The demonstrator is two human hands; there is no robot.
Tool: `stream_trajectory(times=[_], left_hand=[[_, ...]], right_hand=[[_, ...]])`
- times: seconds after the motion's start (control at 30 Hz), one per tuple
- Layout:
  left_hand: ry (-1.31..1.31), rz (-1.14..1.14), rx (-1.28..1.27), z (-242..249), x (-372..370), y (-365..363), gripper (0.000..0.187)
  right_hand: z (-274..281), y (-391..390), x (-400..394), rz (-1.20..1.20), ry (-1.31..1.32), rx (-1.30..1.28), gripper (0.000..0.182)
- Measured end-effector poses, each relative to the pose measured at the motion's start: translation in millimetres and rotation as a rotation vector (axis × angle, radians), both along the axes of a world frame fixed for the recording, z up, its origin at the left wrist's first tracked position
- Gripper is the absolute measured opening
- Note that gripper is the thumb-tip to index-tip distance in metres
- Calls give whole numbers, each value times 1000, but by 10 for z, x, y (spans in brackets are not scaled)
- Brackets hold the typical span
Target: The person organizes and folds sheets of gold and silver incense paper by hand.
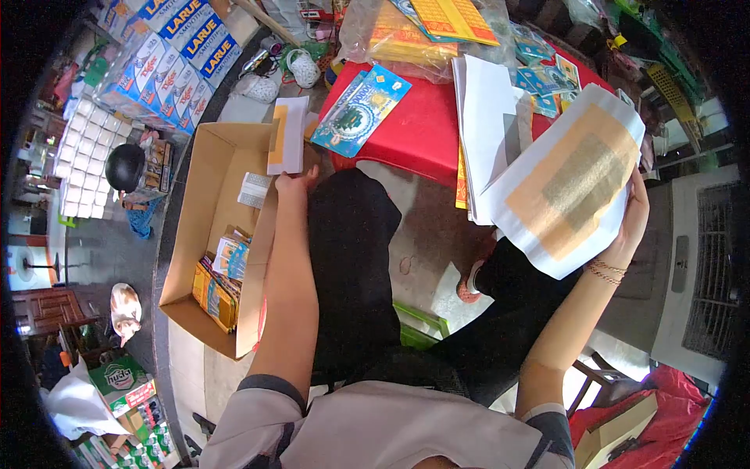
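Note:
My left hand [297, 181] is closed on the lower end of a narrow white paper piece with an orange strip [287, 137], over the upper right side of a cardboard box [223, 148]. Inside the box lie a small printed white packet [252, 190] and colourful packets [215, 293]. My right hand [637, 205] grips the right edge of a large white sheet with an orange and gold panel [574, 180]. Beside that sheet, white papers [480, 117] lie at the edge of a red table [410, 121]. Blue printed packets [362, 111] rest on the table's left corner.
Plastic-wrapped yellow packets [410, 39] and more blue packets [539, 78] lie on the table. Stacked drink cartons [168, 62] stand at the upper left. A cat [125, 311] lies on the floor at left. A green stool [422, 322] shows between my legs.

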State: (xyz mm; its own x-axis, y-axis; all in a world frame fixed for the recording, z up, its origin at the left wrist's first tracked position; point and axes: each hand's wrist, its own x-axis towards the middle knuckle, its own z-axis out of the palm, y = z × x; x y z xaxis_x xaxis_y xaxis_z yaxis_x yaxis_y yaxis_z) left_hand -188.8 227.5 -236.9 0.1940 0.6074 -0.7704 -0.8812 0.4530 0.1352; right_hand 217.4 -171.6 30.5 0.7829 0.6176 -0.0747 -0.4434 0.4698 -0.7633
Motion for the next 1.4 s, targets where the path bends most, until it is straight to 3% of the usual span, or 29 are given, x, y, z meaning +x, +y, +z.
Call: stream_trajectory(times=[0.23,0.27,0.33,0.4,0.47,0.53,0.6,0.67,0.7,0.73,0.8,0.97,1.1,1.2,1.27,1.4], left_hand=[[948,-269,667,1111,-183,-451,48],[928,-294,685,1370,-124,-387,48],[736,242,916,2035,9,-238,36],[588,-91,1239,2960,448,-828,33],[415,-671,1534,3227,748,-1042,46],[286,-958,1632,3188,1245,-1355,54],[337,-1098,1306,3149,1576,-1832,59],[105,-1111,1074,2992,1768,-2021,58],[44,-1142,1048,2878,1766,-2043,67],[42,-1078,1030,2753,1803,-2014,65],[-105,-1176,997,2686,1767,-1964,62],[-40,-1143,1123,2549,1884,-1924,38],[86,-1086,1228,2450,1952,-1910,37],[127,-1064,1202,2458,1916,-1828,37],[175,-1082,1218,2485,1883,-1782,37],[237,-989,1212,2500,1852,-1819,38]], right_hand=[[46,19,-70,86,14,84,30],[71,35,-141,97,26,121,30],[109,35,-242,369,156,351,34],[233,93,-458,439,229,435,38],[418,198,-792,448,247,524,39],[331,237,-675,339,363,437,40],[309,312,-643,429,386,447,35],[281,370,-610,349,327,357,31],[247,361,-564,280,236,246,29],[281,384,-606,73,95,76,27],[199,377,-533,46,27,25,26],[96,452,-491,27,-4,21,28],[138,481,-546,-11,-109,-86,31],[153,457,-557,116,-228,-189,33],[104,431,-510,267,-331,-387,35],[125,431,-589,319,-299,-367,39]])
